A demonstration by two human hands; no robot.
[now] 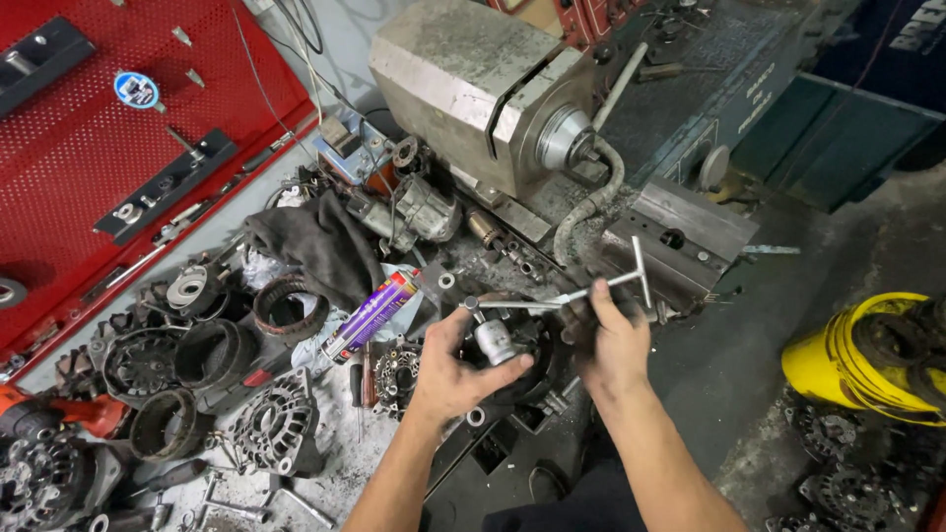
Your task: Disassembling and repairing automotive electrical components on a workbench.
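- Head view: the left hand (455, 366) had its grip closed on a socket (496, 342) above the cluttered surface (325, 463).
- The right hand (613, 340) gripped a T-handle wrench (581, 293), whose shaft met the socket.
- Holding the socket square on the shaft while the right hand turned would likely keep it from slipping.
- A yellow bucket (838, 355) stood at the right, holding dark metal parts.

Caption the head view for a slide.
Left hand steadies a socket while right hand grips a T-handle wrench.
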